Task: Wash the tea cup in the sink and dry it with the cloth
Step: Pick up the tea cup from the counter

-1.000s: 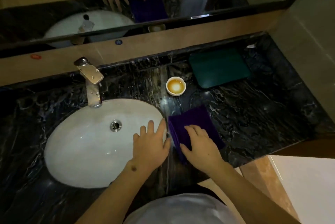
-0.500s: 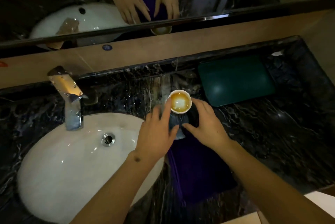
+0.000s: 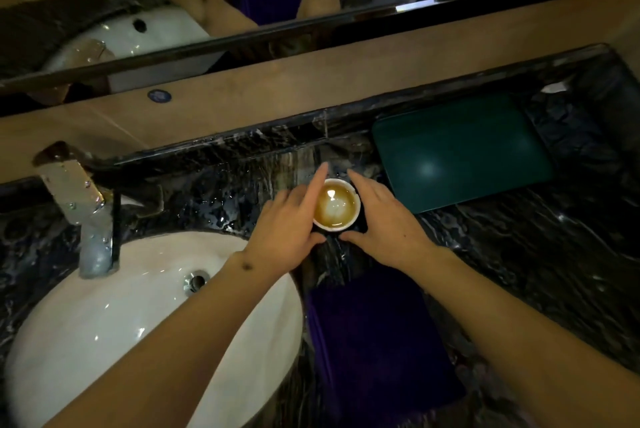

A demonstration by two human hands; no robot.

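I cup my 2 hands, left hand and right hand, loosely around the tea cup on the counter, fingers open and not yet gripping, so the brown liquid stays level when lifted toward the sink.

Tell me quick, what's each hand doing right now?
Left hand: open, fingers against the tea cup, not gripping.
Right hand: open, cupped beside the cup, holding nothing.

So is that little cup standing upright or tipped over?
Upright: the tea cup's round rim faces up, brown residue showing inside.
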